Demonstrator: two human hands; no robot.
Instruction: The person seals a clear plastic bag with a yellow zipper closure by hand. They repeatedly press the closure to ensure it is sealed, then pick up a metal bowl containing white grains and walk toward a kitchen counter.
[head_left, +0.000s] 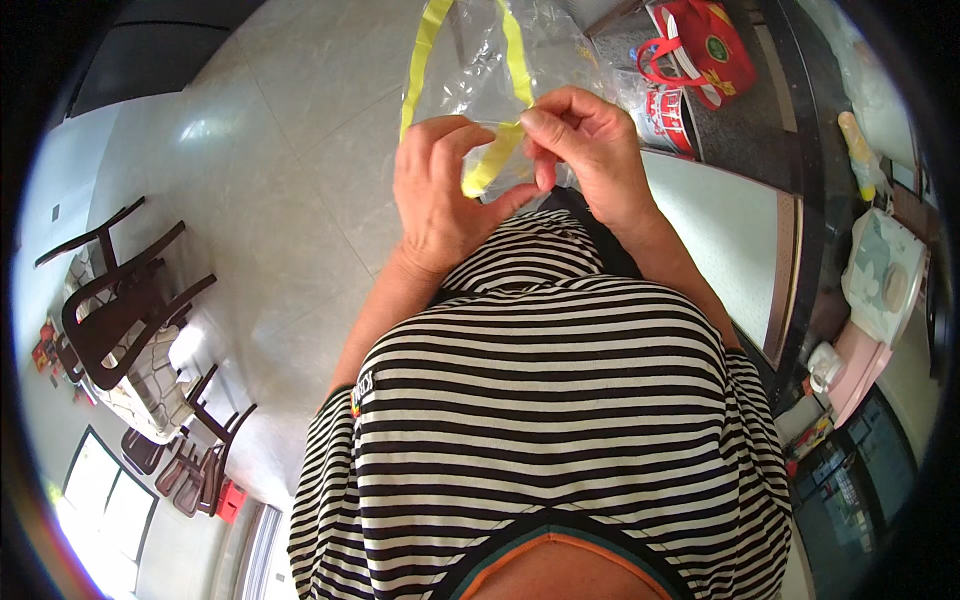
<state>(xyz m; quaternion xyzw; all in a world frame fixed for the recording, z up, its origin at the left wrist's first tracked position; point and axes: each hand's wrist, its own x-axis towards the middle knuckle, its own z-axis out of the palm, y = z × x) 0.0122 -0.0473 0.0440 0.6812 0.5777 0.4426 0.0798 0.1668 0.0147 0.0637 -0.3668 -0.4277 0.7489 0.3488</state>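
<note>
A clear plastic bag (480, 82) with bright yellow bands hangs in front of me, below and beyond both hands. My right hand (589, 146) pinches a yellow band (516, 52) between thumb and forefinger. Close on its left, my left hand (442, 180) is at the bag's near edge, its fingers curled and its thumb stretched toward my right hand. Between that thumb and the fingers is a gap with a folded piece of yellow band (491, 161) showing in it. The other fingertips are hidden, so whether they grip the film cannot be seen.
A red carry bag (705, 52) and a printed plastic package (667, 120) stand to the front right, beside a white cabinet front (720, 225). A dark counter edge (817, 172) runs along my right. Dark wooden chairs (112, 322) stand around a covered table (142, 390) at left.
</note>
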